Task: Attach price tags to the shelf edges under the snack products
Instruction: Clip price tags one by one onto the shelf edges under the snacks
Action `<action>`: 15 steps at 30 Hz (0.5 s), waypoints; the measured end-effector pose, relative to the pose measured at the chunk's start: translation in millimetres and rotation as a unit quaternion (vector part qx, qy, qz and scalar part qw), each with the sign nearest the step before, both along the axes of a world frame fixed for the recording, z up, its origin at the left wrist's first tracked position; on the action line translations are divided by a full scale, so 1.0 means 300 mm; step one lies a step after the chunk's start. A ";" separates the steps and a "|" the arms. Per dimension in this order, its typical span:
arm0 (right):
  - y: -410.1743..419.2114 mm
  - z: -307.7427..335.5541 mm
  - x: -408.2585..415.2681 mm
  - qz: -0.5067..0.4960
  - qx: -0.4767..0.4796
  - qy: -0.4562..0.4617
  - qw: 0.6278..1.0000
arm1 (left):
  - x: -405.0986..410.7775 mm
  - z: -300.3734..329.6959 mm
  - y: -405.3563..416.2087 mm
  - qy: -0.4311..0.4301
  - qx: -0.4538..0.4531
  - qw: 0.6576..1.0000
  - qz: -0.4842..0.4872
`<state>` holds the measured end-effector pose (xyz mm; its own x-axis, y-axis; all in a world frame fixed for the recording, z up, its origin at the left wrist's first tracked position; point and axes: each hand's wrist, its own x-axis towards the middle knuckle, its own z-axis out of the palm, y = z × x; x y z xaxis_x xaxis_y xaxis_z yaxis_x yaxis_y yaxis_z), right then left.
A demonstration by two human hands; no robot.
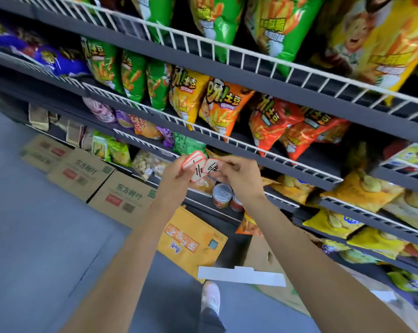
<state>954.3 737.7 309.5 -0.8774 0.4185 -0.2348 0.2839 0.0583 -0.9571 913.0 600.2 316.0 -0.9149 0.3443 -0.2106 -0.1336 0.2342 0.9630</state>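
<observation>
Head view: right hand fingers pinch a price tag beside left hand.

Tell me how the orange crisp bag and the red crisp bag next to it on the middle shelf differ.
The orange crisp bag is orange with a white patch low on its front; the red crisp bag is deep red. The orange one sits left of the red one, beside a yellow bag. Both carry the same bold black lettering, show fry-like sticks, and lean over the white wire rail.
</observation>
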 end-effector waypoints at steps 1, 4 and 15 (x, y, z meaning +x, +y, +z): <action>-0.014 0.000 -0.036 0.004 -0.001 -0.003 1.000 | -0.033 -0.003 -0.016 -0.005 0.010 1.000 0.010; -0.051 0.004 -0.134 0.005 -0.017 -0.020 1.000 | -0.124 -0.013 -0.065 -0.022 0.029 0.999 0.031; -0.235 -0.087 -0.467 -0.086 0.033 -0.097 0.991 | -0.624 -0.181 -0.182 -0.030 -0.116 0.992 0.030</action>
<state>814.3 667.2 283.3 -0.7328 0.5778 -0.3594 0.4737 0.0539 -0.8790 725.9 545.6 261.7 -0.9155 0.2259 -0.3329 -0.2096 0.4385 0.8740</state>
